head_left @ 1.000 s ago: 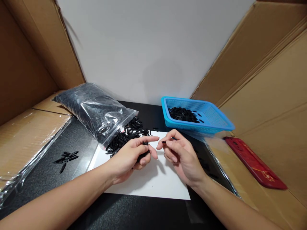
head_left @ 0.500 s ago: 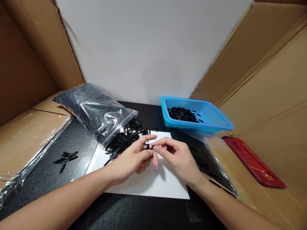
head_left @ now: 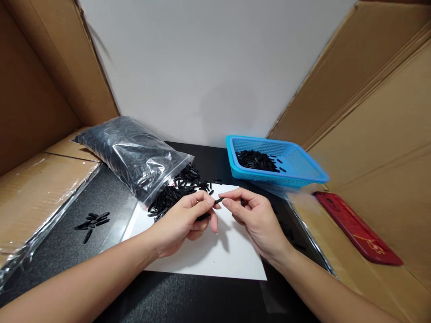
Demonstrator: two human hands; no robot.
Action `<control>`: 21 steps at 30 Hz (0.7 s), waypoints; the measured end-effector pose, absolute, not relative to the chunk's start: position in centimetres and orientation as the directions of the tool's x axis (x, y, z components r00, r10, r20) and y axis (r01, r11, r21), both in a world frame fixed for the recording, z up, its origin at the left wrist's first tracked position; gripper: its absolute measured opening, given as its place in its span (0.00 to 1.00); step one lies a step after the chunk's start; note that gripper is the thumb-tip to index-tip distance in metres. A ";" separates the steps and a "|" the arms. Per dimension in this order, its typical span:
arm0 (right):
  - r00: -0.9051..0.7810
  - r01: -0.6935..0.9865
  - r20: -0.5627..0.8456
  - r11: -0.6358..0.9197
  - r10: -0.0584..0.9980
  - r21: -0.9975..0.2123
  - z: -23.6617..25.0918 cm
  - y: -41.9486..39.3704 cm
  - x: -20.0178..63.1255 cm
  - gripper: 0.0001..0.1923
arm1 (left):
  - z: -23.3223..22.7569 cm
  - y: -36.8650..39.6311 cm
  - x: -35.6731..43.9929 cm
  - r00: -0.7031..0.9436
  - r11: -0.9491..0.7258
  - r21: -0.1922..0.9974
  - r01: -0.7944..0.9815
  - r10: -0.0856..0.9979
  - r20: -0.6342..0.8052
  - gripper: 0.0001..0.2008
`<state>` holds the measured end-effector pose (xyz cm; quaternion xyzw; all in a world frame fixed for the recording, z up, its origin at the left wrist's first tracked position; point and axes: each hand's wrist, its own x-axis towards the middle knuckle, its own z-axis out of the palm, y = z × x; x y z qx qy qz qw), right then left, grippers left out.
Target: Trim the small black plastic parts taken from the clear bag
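Note:
Above a white sheet of paper [head_left: 208, 264], my left hand [head_left: 188, 215] pinches one end of a small slim black piece [head_left: 218, 200] between thumb and forefinger. My right hand [head_left: 257, 215] has its thumb and forefinger closed at the other end of the same piece. More black [head_left: 203, 217] shows under the left thumb, against the curled fingers; how many pieces are there I cannot tell. Just behind my left hand lies a loose heap of similar black pieces [head_left: 170, 197], spilling from the mouth of a clear plastic bag [head_left: 134, 152] filled with more of them.
A blue basket [head_left: 296, 163] at the back right holds a pile of black pieces [head_left: 256, 160]. Several more pieces [head_left: 92, 220] lie on the dark table at left. A red case-like object [head_left: 357, 229] rests on cardboard at right. Cardboard walls [head_left: 377, 85] flank both sides.
The black piece now stretches between the two hands' fingertips, where it was mostly hidden before. My left forefinger has bent in against the thumb, and my right hand has shifted slightly right.

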<state>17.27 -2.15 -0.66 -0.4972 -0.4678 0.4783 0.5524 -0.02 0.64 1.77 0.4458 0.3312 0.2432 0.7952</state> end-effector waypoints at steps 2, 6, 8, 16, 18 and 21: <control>0.105 -0.057 0.057 0.063 0.993 -0.996 -0.7 -2.2 17.2 0.11 | 1.7 0.7 0.0 0.655 0.471 0.875 -0.107 0.695 -0.295 0.12; 0.103 -0.027 0.070 0.073 0.992 -0.997 -0.7 -2.2 17.2 0.11 | 1.4 0.7 -0.1 0.626 0.391 0.910 -0.134 0.746 -0.228 0.10; 0.107 -0.021 0.063 0.065 0.992 -0.998 -0.7 -2.2 17.2 0.12 | 1.3 0.7 -0.1 0.620 0.356 0.923 -0.143 0.760 -0.197 0.10; 0.080 -0.115 0.044 0.053 0.996 -0.992 -0.9 -2.2 17.2 0.12 | 1.4 0.7 0.1 0.619 0.330 0.938 -0.105 0.760 -0.198 0.12; 0.074 -0.165 0.026 0.038 0.997 -0.986 -0.7 -2.2 17.1 0.11 | 1.6 0.7 0.2 0.623 0.359 0.928 -0.096 0.749 -0.225 0.12; 0.068 -0.241 -0.014 0.003 0.998 -0.971 -0.4 -2.2 16.9 0.12 | 1.8 0.7 0.2 0.633 0.453 0.883 -0.121 0.721 -0.283 0.07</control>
